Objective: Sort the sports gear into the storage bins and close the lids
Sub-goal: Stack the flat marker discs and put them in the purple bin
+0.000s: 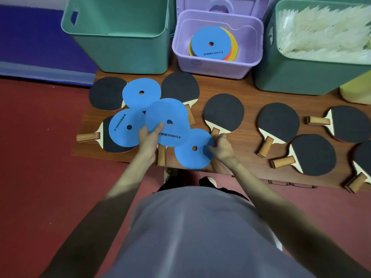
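Note:
Several flat blue discs with centre holes lie over table tennis paddles on the left of a low wooden table [247,125]. My left hand [149,135] pinches the near edge of the middle blue disc [170,115], thumb on top. My right hand [219,146] grips the right edge of the nearest blue disc [190,155]. Two more blue discs [141,94] [125,127] lie to the left. Several black-faced paddles [223,112] with wooden handles spread across the table to the right. A small purple bin [217,66] at the back holds a stack of coloured discs [211,43], blue on top.
A tall green bin [120,49] stands back left, open. Another green bin [301,77] back right is filled with white shuttlecock feathers. A purple lid [220,3] leans behind the purple bin. A yellow container [355,93] sits far right. Red floor surrounds the table.

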### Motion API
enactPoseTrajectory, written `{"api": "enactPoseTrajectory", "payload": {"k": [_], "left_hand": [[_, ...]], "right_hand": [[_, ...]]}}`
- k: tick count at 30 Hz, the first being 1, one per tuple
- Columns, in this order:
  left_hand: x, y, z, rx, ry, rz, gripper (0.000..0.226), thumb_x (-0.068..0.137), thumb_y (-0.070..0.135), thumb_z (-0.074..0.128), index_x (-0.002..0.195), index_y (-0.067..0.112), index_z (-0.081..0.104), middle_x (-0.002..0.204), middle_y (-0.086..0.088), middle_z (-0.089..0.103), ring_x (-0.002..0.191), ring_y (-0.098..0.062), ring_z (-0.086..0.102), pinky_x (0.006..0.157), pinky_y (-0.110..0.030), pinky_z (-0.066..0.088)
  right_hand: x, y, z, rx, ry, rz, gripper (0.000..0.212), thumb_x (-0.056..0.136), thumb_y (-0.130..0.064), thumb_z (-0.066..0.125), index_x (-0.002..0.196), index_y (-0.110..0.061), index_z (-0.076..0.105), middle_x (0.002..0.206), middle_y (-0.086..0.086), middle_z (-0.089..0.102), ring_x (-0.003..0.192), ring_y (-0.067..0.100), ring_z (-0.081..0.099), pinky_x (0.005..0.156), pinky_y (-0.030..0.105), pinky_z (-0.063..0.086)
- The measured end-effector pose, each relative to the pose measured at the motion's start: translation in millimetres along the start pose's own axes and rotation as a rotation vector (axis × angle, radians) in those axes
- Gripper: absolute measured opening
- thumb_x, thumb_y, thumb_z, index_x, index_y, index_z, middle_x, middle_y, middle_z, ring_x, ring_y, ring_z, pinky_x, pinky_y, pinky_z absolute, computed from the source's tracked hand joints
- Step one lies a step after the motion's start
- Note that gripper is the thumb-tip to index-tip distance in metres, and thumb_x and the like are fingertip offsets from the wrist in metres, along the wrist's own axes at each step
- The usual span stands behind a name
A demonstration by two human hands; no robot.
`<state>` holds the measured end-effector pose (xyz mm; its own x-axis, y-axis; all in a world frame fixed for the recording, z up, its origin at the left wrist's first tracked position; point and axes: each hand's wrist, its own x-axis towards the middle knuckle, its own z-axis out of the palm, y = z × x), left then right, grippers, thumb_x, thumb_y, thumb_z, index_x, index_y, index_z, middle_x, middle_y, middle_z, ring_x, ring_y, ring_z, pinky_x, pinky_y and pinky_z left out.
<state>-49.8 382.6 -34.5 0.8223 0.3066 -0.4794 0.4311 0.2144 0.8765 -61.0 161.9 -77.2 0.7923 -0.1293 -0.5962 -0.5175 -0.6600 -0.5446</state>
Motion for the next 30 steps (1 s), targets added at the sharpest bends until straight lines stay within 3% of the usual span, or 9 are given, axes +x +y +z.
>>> {"api": "enactPoseTrajectory", "payload": {"k": [3,6,9,13,16,19,22,25,30], "left_hand": [[11,5,-12,0.05,-0.046,-0.005,0.018,0.093,0.011,0.061,0.11,0.019,0.062,0.109,0.001,0.067,0.1,-0.014,0.065,0.083,-0.032,0.055],[24,11,-23,0.094,-0.09,0.008,0.019,0.093,0.013,0.06,0.111,0.02,0.062,0.109,0.003,0.067,0.102,-0.013,0.064,0.084,-0.032,0.055],[36,16,-33,0.128,-0.126,0.006,0.019,0.093,0.014,0.06,0.111,0.02,0.063,0.112,0.001,0.068,0.106,-0.017,0.064,0.088,-0.037,0.055],[48,23,-40,0.109,-0.159,-0.062,0.013,0.097,0.02,0.055,0.106,0.025,0.063,0.114,0.0,0.068,0.106,-0.017,0.064,0.094,-0.048,0.052],[52,32,-45,0.025,-0.194,-0.152,0.017,0.1,0.026,0.048,0.108,0.022,0.063,0.109,-0.001,0.069,0.105,-0.02,0.065,0.095,-0.048,0.051],[59,37,-53,-0.055,-0.226,-0.241,0.033,0.101,0.035,0.045,0.124,0.018,0.06,0.114,-0.003,0.069,0.109,-0.023,0.064,0.096,-0.048,0.051],[62,39,-54,-0.099,-0.326,-0.272,0.041,0.095,0.049,0.046,0.125,0.026,0.062,0.123,-0.001,0.066,0.115,-0.023,0.062,0.099,-0.049,0.048],[61,40,-54,-0.159,-0.357,-0.307,0.043,0.099,0.05,0.034,0.121,0.027,0.063,0.124,0.0,0.066,0.116,-0.023,0.061,0.101,-0.048,0.047],[70,40,-61,-0.265,-0.294,-0.391,0.047,0.103,0.045,0.029,0.129,0.019,0.059,0.126,-0.006,0.065,0.116,-0.028,0.061,0.101,-0.054,0.045]], "right_hand": [[-5,-13,7,0.001,0.082,0.038,0.009,0.087,-0.006,0.055,0.092,0.0,0.051,0.093,0.019,0.057,0.091,0.037,0.055,0.066,0.032,0.034],[-16,-30,7,0.024,0.239,-0.056,0.025,0.086,0.001,0.042,0.064,-0.011,0.039,0.075,0.011,0.043,0.071,0.03,0.037,0.061,0.032,0.026],[-35,-48,6,0.053,0.533,-0.225,0.012,0.093,0.001,0.038,0.086,-0.003,0.048,0.089,0.014,0.045,0.073,0.025,0.04,0.064,0.035,0.032],[-44,-74,3,0.287,0.663,-0.404,0.014,0.1,-0.008,0.035,0.094,-0.008,0.047,0.086,0.005,0.049,0.071,0.013,0.042,0.064,0.025,0.03],[-42,-97,0,0.584,0.605,-0.397,0.015,0.098,-0.008,0.036,0.091,-0.01,0.05,0.083,-0.008,0.051,0.074,0.001,0.046,0.068,0.019,0.037],[-39,-115,6,0.815,0.459,-0.34,0.017,0.093,-0.015,0.039,0.086,-0.019,0.054,0.085,-0.002,0.053,0.079,0.014,0.047,0.067,0.031,0.04],[-35,-124,20,0.966,0.287,-0.25,0.022,0.097,-0.015,0.039,0.082,-0.021,0.054,0.082,0.003,0.053,0.073,0.019,0.047,0.06,0.03,0.039],[-27,-130,40,0.919,0.216,-0.137,0.025,0.1,-0.011,0.037,0.079,-0.017,0.05,0.071,-0.003,0.05,0.059,0.01,0.045,0.054,0.026,0.039],[-7,-121,61,0.495,0.265,-0.12,0.027,0.096,-0.014,0.047,0.071,-0.024,0.045,0.068,-0.006,0.044,0.064,0.013,0.041,0.062,0.032,0.034]]}}
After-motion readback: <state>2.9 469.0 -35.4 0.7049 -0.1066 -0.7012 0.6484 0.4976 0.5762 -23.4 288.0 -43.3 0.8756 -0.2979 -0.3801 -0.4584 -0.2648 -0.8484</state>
